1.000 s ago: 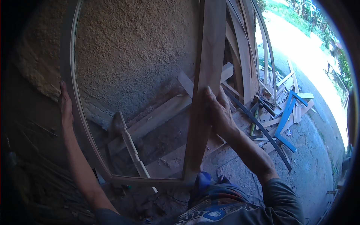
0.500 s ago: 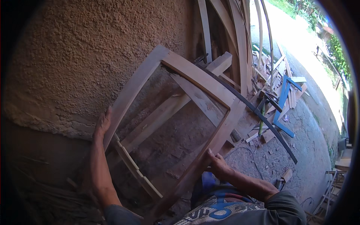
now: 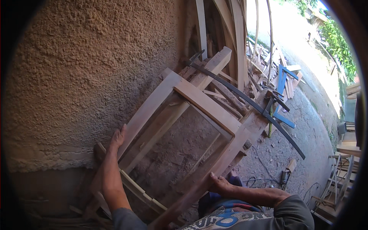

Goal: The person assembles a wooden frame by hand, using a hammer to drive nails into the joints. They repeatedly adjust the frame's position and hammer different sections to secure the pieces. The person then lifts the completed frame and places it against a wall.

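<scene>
A pale wooden frame [image 3: 208, 108] with curved side rails tilts in front of me. My left hand [image 3: 118, 137] is closed on its left rail, near the rough wall. On the right rail my right hand [image 3: 220, 183] grips the edge, thumb on top and fingers mostly hidden underneath. Rough wooden beams [image 3: 159, 132] show through the frame's opening and extend past its far end. I cannot tell whether the frame touches them. A long dark metal bar clamp [image 3: 245, 98] lies across the beam ends, just beyond the frame.
The rough plaster wall [image 3: 96, 57] rises close on the left. Long curved boards [image 3: 239, 42] lean against it. Farther right are a blue angled piece [image 3: 281, 84], wood offcuts [image 3: 293, 86], a power tool [image 3: 285, 176] with a cable on the ground, and a wooden rack [image 3: 341, 172].
The frame has dropped lower between my hands, and more of the beams and the clamp now shows beyond its far end. Both hands keep their grip. The view has also shifted slightly.
</scene>
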Demonstrator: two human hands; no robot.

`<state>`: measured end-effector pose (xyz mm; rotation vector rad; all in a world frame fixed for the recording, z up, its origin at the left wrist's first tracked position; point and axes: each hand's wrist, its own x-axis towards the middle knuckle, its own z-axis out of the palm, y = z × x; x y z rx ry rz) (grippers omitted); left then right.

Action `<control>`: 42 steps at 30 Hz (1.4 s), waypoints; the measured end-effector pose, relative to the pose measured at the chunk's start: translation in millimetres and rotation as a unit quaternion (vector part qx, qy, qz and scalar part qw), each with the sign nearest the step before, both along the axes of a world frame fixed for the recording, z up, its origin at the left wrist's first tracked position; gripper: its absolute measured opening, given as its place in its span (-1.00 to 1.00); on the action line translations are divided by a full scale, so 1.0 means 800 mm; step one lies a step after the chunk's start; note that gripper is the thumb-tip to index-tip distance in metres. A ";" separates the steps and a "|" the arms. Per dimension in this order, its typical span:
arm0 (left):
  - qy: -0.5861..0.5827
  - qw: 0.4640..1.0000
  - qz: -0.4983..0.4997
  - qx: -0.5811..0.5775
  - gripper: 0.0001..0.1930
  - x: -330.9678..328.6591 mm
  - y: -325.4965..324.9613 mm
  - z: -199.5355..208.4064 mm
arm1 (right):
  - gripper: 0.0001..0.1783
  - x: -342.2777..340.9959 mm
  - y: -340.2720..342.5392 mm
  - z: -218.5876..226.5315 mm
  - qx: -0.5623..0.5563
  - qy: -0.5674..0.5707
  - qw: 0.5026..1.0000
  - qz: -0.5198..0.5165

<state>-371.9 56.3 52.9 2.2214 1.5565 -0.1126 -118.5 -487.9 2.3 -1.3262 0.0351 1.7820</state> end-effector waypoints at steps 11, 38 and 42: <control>0.017 0.995 -0.035 -0.090 -0.03 0.025 0.047 -0.075 | 0.00 -0.003 0.020 0.016 -0.057 -0.039 0.987 0.143; -0.130 0.968 -0.055 0.209 -0.56 0.112 -0.093 -0.034 | -0.23 0.088 -0.002 0.026 0.038 -0.168 0.939 0.297; -0.204 0.931 -0.111 0.281 -0.69 0.163 -0.237 -0.038 | -0.53 0.198 -0.060 0.031 0.115 -0.503 0.830 0.212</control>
